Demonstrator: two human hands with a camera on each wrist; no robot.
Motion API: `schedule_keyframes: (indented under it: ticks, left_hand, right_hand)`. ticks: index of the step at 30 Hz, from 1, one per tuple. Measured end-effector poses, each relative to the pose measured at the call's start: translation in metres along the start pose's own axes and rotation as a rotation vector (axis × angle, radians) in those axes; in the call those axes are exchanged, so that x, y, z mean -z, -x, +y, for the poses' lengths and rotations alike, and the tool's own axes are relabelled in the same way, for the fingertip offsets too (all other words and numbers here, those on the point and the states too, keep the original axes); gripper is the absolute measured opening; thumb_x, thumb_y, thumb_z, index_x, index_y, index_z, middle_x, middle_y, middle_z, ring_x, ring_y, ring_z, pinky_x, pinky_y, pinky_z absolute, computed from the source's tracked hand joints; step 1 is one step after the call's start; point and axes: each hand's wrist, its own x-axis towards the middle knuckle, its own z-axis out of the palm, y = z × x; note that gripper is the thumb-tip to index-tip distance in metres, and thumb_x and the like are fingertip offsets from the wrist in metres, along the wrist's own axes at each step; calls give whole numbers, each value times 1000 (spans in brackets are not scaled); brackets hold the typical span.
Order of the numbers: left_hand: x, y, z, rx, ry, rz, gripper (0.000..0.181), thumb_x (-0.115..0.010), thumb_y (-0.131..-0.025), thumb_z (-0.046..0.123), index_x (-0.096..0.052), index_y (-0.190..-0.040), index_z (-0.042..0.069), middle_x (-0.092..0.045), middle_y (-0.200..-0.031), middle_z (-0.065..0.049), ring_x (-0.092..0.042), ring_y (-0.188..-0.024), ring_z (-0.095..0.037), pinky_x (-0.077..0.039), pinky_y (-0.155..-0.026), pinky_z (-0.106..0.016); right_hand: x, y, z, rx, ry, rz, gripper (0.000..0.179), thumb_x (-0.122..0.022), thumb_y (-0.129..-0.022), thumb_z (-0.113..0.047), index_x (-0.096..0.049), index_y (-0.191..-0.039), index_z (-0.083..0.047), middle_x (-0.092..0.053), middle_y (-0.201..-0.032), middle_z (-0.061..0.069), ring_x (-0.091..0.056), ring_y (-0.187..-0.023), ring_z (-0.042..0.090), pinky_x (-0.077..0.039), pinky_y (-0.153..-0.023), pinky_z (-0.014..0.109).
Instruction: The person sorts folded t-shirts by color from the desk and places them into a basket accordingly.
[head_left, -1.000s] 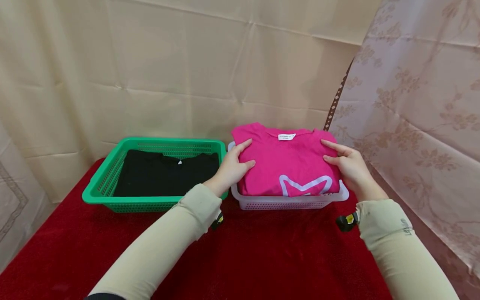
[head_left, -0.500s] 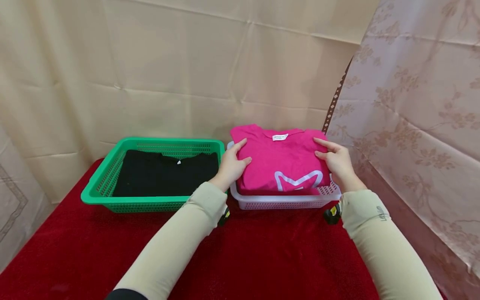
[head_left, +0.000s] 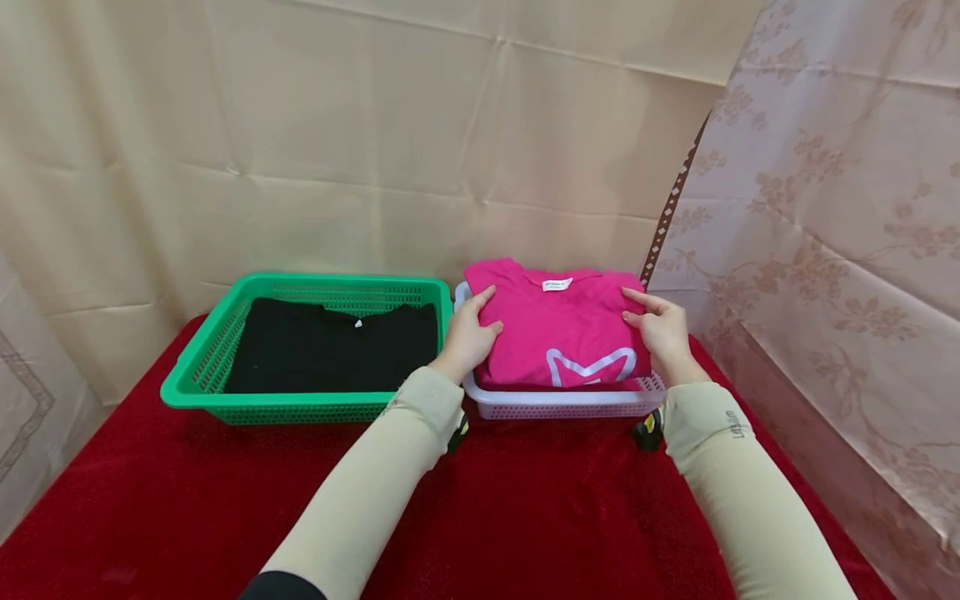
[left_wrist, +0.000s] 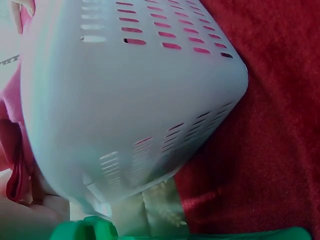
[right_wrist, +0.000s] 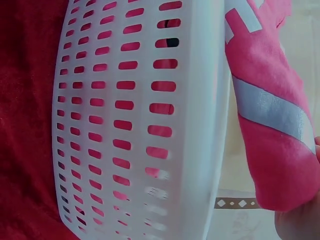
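A folded pink T-shirt (head_left: 562,329) with a white star outline and a neck label lies over the white perforated basket (head_left: 570,407). My left hand (head_left: 467,337) grips its left edge, thumb on top. At the right edge my right hand (head_left: 662,329) holds it the same way; the fingers underneath are hidden in the head view. In the left wrist view the left hand (left_wrist: 32,217) is partly seen at the folded layers. The right wrist view shows the shirt's front corner (right_wrist: 272,165) raised above the basket rim, with part of the right hand (right_wrist: 300,220) under it.
To the left, touching or nearly touching the white basket, stands a green basket (head_left: 285,410) with a folded black garment (head_left: 337,354) inside. Both stand on a red cloth (head_left: 555,508). A beige curtain (head_left: 337,125) hangs behind, and a floral curtain (head_left: 840,250) hangs at right.
The pink T-shirt has shifted slightly left and its right edge has come inward. Both hands kept their hold; my right hand moved left, my left hand a little right. The baskets barely differ.
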Motion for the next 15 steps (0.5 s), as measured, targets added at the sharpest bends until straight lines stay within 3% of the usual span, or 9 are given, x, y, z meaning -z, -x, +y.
schedule_keyframes:
  ticks: [6,11,13,15]
  left_hand:
    - [1,1,-1,17,-67,-23,59,-62,-95,8,-44,-151,16,-46,-151,-15,-42,-141,-31,-40,-114,-44]
    - [9,4,-1,75,-243,-15,57,-63,-95,19,-46,-149,17,-51,-149,-11,-49,-135,-30,-45,-108,-46]
    - [12,4,0,99,-271,-5,58,-65,-95,22,-46,-149,16,-51,-148,-11,-51,-133,-31,-48,-105,-46]
    - [16,4,0,115,-262,9,57,-65,-95,24,-47,-149,17,-51,-148,-11,-52,-132,-31,-49,-104,-46]
  right_hand:
    - [-2,-1,5,24,22,-1,47,-55,-95,4,-51,-141,-3,-41,-155,14,-29,-147,22,-30,-119,30]
    - [0,0,11,77,154,48,45,-59,-94,2,-57,-138,-3,-54,-141,17,-45,-138,21,-44,-90,10]
    - [2,1,12,79,195,77,43,-61,-93,0,-59,-136,-3,-58,-136,17,-50,-133,23,-42,-78,6]
    - [3,1,12,74,209,94,42,-62,-94,-2,-60,-135,-4,-60,-134,16,-54,-131,24,-42,-75,4]
